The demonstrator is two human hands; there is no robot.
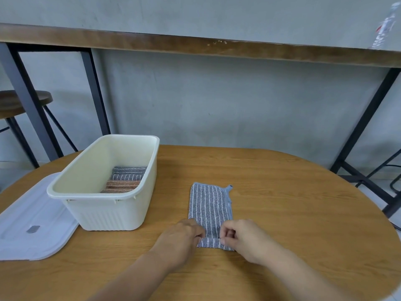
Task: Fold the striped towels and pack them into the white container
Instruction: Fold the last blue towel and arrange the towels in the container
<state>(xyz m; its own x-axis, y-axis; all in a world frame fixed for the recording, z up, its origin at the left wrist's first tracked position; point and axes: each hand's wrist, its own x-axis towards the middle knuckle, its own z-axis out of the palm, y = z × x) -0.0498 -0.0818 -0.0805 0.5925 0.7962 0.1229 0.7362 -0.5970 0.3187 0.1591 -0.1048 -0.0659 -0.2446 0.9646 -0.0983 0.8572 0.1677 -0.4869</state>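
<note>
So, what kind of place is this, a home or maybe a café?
Probably a café or a shared room, though a home is possible. A round wooden table stands before a bare concrete wall, with a high wooden counter on black metal legs and a bar stool beside it.

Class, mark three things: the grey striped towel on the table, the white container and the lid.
grey striped towel point(208, 205), head view, middle of the flat folded cloth.
white container point(108, 211), head view, ribbed front wall.
lid point(32, 227), head view, flat top surface.
</note>
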